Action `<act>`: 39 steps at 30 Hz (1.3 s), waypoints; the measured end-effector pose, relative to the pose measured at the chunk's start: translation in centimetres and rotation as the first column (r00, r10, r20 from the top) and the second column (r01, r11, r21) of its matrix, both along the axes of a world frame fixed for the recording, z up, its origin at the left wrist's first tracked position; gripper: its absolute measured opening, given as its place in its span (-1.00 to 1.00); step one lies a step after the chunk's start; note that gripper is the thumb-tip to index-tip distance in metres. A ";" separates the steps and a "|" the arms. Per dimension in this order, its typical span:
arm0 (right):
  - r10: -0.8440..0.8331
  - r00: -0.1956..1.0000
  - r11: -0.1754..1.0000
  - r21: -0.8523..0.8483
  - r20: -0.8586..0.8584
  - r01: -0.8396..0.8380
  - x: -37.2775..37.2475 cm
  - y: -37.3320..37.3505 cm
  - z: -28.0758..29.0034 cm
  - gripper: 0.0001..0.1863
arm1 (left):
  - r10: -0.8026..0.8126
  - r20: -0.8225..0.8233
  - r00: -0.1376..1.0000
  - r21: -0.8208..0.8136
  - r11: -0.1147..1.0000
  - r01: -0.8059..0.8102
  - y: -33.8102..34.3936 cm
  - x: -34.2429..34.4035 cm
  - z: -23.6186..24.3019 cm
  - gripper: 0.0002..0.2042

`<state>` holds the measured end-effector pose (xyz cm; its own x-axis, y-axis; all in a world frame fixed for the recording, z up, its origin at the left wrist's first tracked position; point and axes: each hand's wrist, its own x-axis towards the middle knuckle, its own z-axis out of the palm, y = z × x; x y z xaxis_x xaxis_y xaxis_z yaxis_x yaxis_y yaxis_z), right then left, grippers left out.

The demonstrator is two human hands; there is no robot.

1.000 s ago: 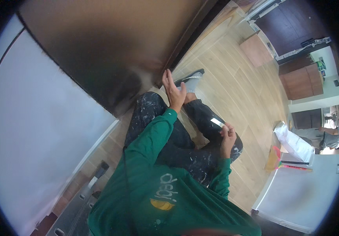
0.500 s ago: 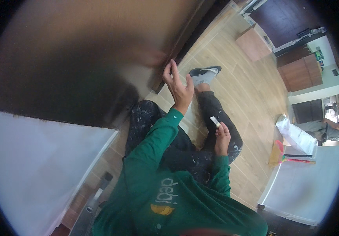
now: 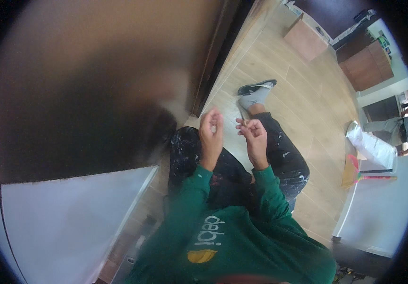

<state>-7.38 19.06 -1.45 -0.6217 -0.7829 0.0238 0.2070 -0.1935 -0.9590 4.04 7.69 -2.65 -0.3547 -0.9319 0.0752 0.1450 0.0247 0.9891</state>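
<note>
Near the shoe (image 3: 258, 87), the right hand (image 3: 255, 140) had brought its pinched thin strip (image 3: 243, 115) closer to the left hand (image 3: 211, 136), whose grip was unclear, so the hands, though apart, seemed better placed to work together.

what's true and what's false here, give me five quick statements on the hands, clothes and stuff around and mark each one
1. The right hand holds a thin strip. True.
2. The two hands are pressed together. False: a gap separates the left hand from the right.
3. The dark trousers carry pale splatters. True.
4. The visible shoe is bright red. False: it is dark, worn over a grey sock.
5. A white bag is toward the right side of the picture. True.
</note>
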 end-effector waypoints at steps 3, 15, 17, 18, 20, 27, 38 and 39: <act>-0.083 0.946 0.996 0.001 -0.315 0.087 2.2 -2.6 -0.6 -0.84 | -0.092 -0.070 0.993 -0.090 0.992 0.086 1.0 0.8 0.5 -0.68; 0.033 0.893 0.951 0.289 -0.448 0.109 2.0 -3.4 -6.9 -0.64 | 0.161 -0.037 0.986 -0.368 0.915 -0.164 -5.3 -0.2 2.0 -0.80; 0.049 0.899 0.933 0.341 -0.436 0.114 1.4 -0.7 -10.8 -0.69 | 0.184 0.073 0.980 -0.416 0.899 -0.138 -6.4 -0.6 1.6 -0.79; 0.045 0.908 0.893 0.425 -0.417 0.150 1.2 0.7 -12.7 -0.72 | 0.217 0.088 0.972 -0.429 0.889 -0.160 -6.7 -1.0 1.3 -0.78; 0.028 0.906 0.871 0.455 -0.423 0.185 1.0 4.0 -15.7 -0.77 | 0.254 0.101 0.962 -0.453 0.872 -0.183 -7.2 -1.7 0.8 -0.78; -0.036 0.873 0.807 0.501 -0.487 0.313 -0.6 4.9 -20.9 -0.79 | 0.325 -0.017 0.946 -0.589 0.761 -0.272 -7.3 -4.0 0.5 -0.78; -0.005 0.853 0.818 0.488 -0.521 0.303 -0.7 4.7 -20.9 -0.78 | 0.360 -0.048 0.932 -0.571 0.755 -0.322 -6.8 -4.8 1.6 -0.82; -0.009 0.853 0.820 0.484 -0.522 0.305 -0.7 4.6 -20.9 -0.77 | 0.359 -0.055 0.932 -0.577 0.750 -0.323 -6.9 -4.8 1.7 -0.82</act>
<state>-8.13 23.67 -22.40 -0.7591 -0.6499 -0.0382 -0.2884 0.3883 -0.8752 -0.75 0.82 -0.97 -0.0420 -0.7848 0.6183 -0.0363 0.6196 0.7840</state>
